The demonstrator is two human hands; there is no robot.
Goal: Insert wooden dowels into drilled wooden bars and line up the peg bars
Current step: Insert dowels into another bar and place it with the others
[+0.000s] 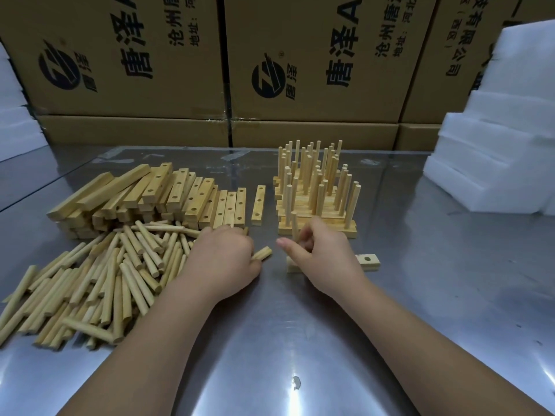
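A drilled wooden bar (368, 261) lies across the metal table in front of me, mostly hidden under my right hand (324, 253). That hand holds a dowel (295, 226) upright over the bar's left part. My left hand (223, 255) grips another dowel (262, 253), whose end sticks out to the right. A loose heap of dowels (99, 280) lies at the left. Behind it is a stack of drilled bars (156, 196), and one bar (259, 204) lies apart. Finished peg bars (315, 190) stand in rows behind my right hand.
Cardboard boxes (300, 70) with printed logos form a wall behind the table. White foam blocks (492, 145) are stacked at the right, and more foam (12, 115) sits at the far left. The shiny metal table (300, 340) extends toward me.
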